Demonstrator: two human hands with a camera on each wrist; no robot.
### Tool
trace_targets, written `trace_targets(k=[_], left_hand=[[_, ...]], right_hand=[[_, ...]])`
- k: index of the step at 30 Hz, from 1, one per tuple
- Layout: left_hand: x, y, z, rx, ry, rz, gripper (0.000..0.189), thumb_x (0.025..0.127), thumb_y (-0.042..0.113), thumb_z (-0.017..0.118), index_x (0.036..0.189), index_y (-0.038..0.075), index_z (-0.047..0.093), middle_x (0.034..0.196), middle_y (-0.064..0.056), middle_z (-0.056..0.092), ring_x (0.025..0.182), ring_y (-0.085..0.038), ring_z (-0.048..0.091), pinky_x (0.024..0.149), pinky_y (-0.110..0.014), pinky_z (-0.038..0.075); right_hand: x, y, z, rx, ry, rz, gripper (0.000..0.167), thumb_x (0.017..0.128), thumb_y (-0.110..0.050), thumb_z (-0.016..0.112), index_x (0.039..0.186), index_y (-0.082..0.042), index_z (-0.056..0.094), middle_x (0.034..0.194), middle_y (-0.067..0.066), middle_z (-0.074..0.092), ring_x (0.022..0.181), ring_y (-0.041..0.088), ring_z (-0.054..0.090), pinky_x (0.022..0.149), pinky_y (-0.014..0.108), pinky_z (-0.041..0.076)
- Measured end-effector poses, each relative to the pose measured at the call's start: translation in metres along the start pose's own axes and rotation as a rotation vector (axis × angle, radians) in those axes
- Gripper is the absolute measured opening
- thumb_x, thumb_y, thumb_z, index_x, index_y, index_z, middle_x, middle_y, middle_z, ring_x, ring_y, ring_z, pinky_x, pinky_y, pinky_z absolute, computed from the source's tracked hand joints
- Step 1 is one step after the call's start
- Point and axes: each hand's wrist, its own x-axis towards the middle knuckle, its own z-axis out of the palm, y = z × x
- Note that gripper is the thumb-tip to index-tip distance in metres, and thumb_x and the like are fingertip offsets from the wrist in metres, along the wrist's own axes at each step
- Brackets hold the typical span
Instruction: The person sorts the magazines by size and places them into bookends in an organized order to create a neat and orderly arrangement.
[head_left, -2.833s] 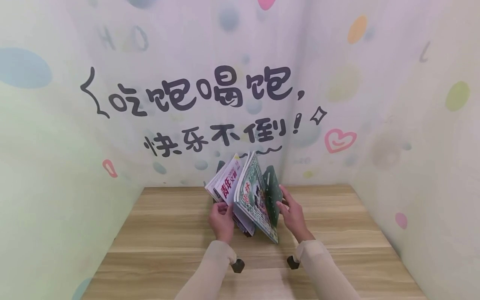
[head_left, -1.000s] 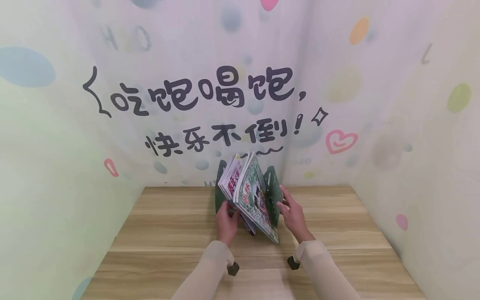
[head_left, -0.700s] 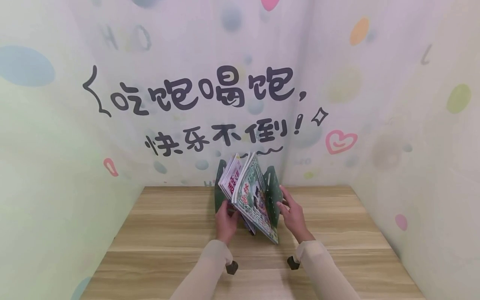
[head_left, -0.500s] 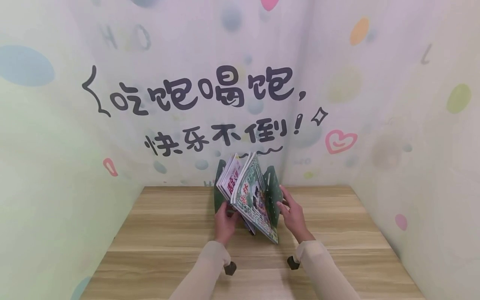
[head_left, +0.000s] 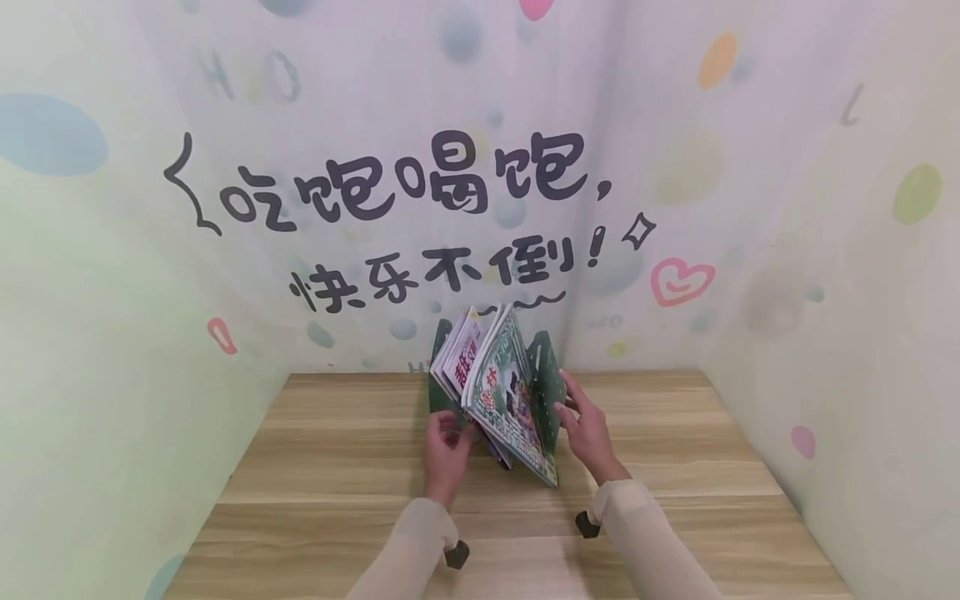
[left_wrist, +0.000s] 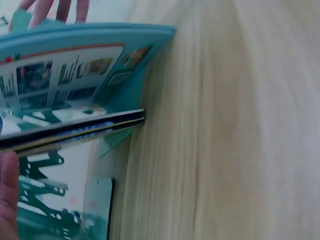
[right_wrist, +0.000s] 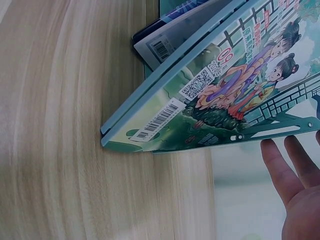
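Several magazines stand tilted in a dark green openwork bookend, whose right panel (head_left: 552, 396) and left panel (head_left: 441, 400) flank them. At the front leans a green-covered magazine (head_left: 513, 392); left of it is a white one with a pink title (head_left: 465, 360). My left hand (head_left: 446, 458) is at the lower left edges of the magazines, fingers bent, thumb tip right at the edge; I cannot tell whether it pinches one. In the left wrist view, dark-edged magazines (left_wrist: 100, 129) lie close by it. My right hand (head_left: 588, 429) touches the right panel with straight fingers (right_wrist: 280, 170).
The bookend stands on a wood-grain table (head_left: 337, 467), near its back edge. Behind rises a pale wall (head_left: 375, 100) with black Chinese lettering and coloured spots. Small black pieces (head_left: 457, 554) show at both cuffs.
The pink-titled magazine and those beside it have moved right into the bookend, then fanned slightly left. My left hand has just drawn down a little from them. The right hand has stayed put.
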Motion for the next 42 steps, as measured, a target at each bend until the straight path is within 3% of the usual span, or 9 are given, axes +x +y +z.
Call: trace_targets(k=[5, 9, 19, 32, 42], left_hand=[[-0.013, 0.007, 0.005, -0.012, -0.092, 0.202, 0.032, 0.089, 0.006, 0.069, 0.117, -0.001, 0.054, 0.098, -0.014, 0.061, 0.08, -0.021, 0.059, 0.067, -0.03, 0.055], [-0.018, 0.008, 0.011, -0.028, -0.149, 0.28, 0.043, 0.084, 0.005, 0.074, 0.122, -0.002, 0.054, 0.099, -0.018, 0.063, 0.078, -0.028, 0.064, 0.066, -0.036, 0.058], [-0.012, 0.018, 0.014, 0.073, -0.142, 0.222, 0.04, 0.084, 0.027, 0.077, 0.115, 0.009, 0.059, 0.097, -0.006, 0.067, 0.085, -0.021, 0.065, 0.073, -0.032, 0.058], [-0.005, 0.021, 0.017, 0.103, -0.146, 0.247, 0.043, 0.082, 0.028, 0.078, 0.119, 0.012, 0.06, 0.096, -0.004, 0.069, 0.083, -0.021, 0.067, 0.069, -0.027, 0.058], [0.005, 0.031, 0.019, 0.131, -0.174, 0.287, 0.047, 0.085, 0.027, 0.075, 0.127, 0.015, 0.059, 0.098, 0.001, 0.07, 0.078, -0.011, 0.064, 0.064, -0.026, 0.056]], right_hand=[[0.0, -0.002, -0.002, 0.0, -0.006, 0.018, 0.06, 0.098, -0.007, 0.057, 0.151, -0.026, 0.036, 0.145, 0.017, 0.046, 0.115, 0.041, 0.057, 0.078, 0.045, 0.057], [0.0, -0.001, -0.002, 0.002, -0.016, 0.021, 0.06, 0.098, -0.008, 0.057, 0.151, -0.028, 0.036, 0.146, 0.016, 0.045, 0.116, 0.041, 0.057, 0.078, 0.046, 0.057], [0.001, 0.001, -0.001, -0.001, -0.013, 0.006, 0.059, 0.098, -0.009, 0.057, 0.151, -0.025, 0.036, 0.147, 0.015, 0.045, 0.116, 0.041, 0.057, 0.078, 0.047, 0.057], [0.001, 0.003, -0.001, 0.016, -0.007, 0.0, 0.06, 0.098, -0.007, 0.058, 0.15, -0.026, 0.037, 0.147, 0.014, 0.044, 0.115, 0.041, 0.058, 0.077, 0.046, 0.057], [0.0, 0.001, 0.0, 0.018, 0.006, -0.004, 0.058, 0.097, -0.005, 0.058, 0.15, -0.02, 0.039, 0.145, 0.016, 0.047, 0.113, 0.041, 0.059, 0.074, 0.044, 0.058]])
